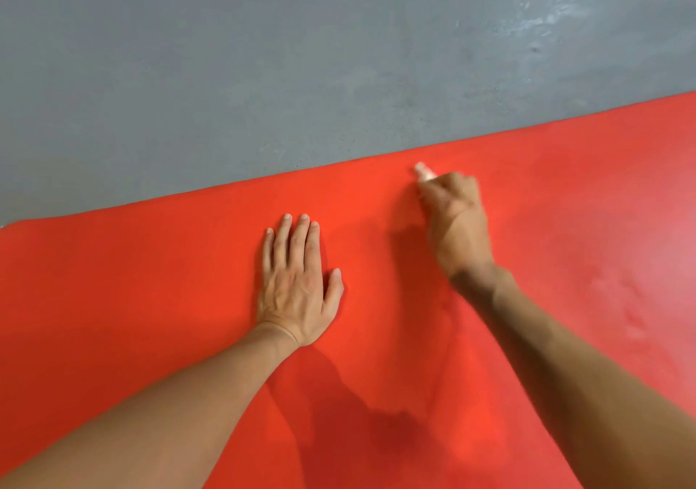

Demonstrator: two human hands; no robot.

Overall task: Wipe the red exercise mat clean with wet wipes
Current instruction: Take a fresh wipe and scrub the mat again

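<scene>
The red exercise mat (546, 243) fills the lower part of the view, lying flat on the floor. My left hand (297, 281) rests flat on the mat with its fingers straight, palm down. My right hand (455, 221) is curled round a small white wet wipe (423, 172), which pokes out past the fingers and touches the mat near its far edge. The hand and wipe are blurred. Most of the wipe is hidden in the fist.
Grey concrete floor (263, 74) lies beyond the mat's far edge, with pale scuff marks at the upper right. The mat's right side looks paler and mottled.
</scene>
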